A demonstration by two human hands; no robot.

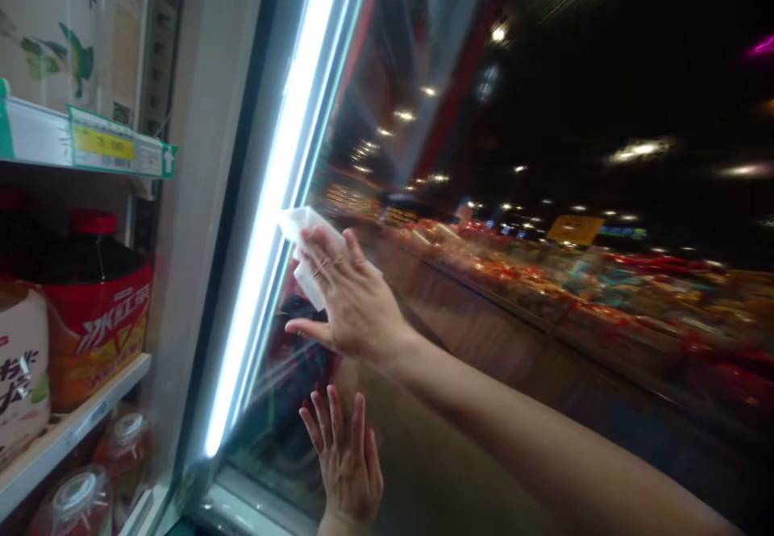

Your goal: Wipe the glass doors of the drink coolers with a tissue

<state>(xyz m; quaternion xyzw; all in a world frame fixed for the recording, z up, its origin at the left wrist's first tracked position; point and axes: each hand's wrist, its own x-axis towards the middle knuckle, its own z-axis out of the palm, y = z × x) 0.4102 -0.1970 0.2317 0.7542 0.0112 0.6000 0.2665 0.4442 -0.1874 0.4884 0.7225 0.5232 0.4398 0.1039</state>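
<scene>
My right hand [351, 294] reaches in from the lower right and presses a folded white tissue [297, 220] against the glass door [399, 423] beside a bright light strip [275, 197]. Its fingers lie over the tissue, with the thumb stretched out to the left. Below it, my left hand [347, 463] is raised with its fingers spread and holds nothing. The left palm faces the glass; whether it touches cannot be made out.
On the left, shelves hold a large red-labelled drink bottle [100, 318], a pale bottle [22, 375] and clear-capped bottles [78, 496]. A price tag [106, 145] hangs on the upper shelf edge. Blurred store displays [544, 294] show through the glass.
</scene>
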